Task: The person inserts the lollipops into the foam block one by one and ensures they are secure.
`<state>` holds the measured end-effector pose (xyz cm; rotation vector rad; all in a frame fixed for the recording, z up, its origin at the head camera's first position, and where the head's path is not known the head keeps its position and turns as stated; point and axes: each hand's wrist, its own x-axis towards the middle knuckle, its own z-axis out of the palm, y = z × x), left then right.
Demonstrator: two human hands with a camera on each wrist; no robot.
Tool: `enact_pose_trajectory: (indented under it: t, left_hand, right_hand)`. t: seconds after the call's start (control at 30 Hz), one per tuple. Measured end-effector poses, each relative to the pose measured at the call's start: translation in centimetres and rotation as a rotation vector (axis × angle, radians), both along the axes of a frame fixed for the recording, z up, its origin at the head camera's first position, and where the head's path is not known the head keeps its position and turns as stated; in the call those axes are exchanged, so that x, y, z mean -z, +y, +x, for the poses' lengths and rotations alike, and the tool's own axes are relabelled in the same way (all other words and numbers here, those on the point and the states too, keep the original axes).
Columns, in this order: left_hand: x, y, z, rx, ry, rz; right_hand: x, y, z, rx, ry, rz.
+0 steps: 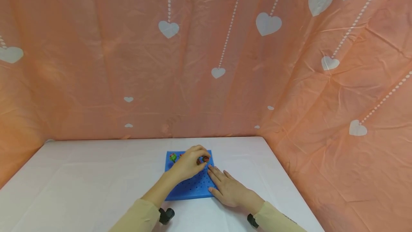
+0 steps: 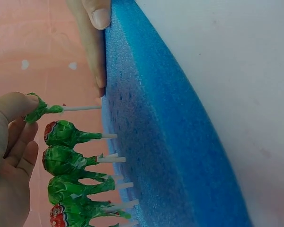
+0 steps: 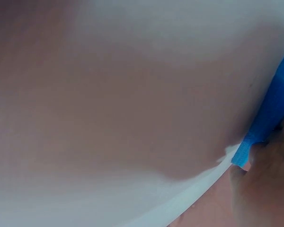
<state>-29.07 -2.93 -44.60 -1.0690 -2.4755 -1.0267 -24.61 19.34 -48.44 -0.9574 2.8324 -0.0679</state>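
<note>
Her left hand (image 1: 190,164) pinched a lollipop (image 2: 40,111) whose stick could bend entering the foam board (image 1: 193,185), unless the flat right hand (image 1: 226,189) steadied it.

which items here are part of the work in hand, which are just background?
In use:
- blue foam board, full of holes
- lollipop pinched by the left hand, stick at the board
- green-wrapped lollipops already standing in the board
- right hand, flat on the board

Just there:
- white table
- orange heart-print backdrop
</note>
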Motion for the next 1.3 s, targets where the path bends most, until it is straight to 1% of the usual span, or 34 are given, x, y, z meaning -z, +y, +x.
enact_pose_trajectory:
  t: [0.17,0.43,0.6,0.83,1.0,1.17,1.3]
  left_hand:
    - [0.3,0.0,-0.1,-0.016,-0.008,-0.007]
    - [0.6,0.0,0.1,-0.047,-0.039,-0.016]
    - [0.9,-0.1,0.1,-0.055,-0.038,-0.027]
    - [0.9,0.0,0.0,-0.091,-0.014,-0.109]
    - [1.0,-0.1,-0.2,-0.105,-0.013,-0.127]
    - [1.1,-0.2,-0.4,-0.113,-0.01,-0.136]
    - [0.9,-0.4,-0.1,-0.115,-0.01,-0.133]
  right_hand:
    - [-0.1,-0.1,0.1,-0.005,-0.008,-0.015]
    - [-0.2,-0.1,0.1,-0.002,-0.018,-0.012]
    - [-0.2,-0.2,0.2,0.003,-0.023,-0.008]
    - [-0.2,-0.3,0.1,-0.017,-0.006,-0.03]
    - [0.0,-0.3,-0.2,-0.025,0.001,-0.03]
    - [-0.6,-0.6,-0.3,-0.011,-0.029,-0.003]
    - [-0.9,-0.8,-0.4,0.008,-0.066,-0.017]
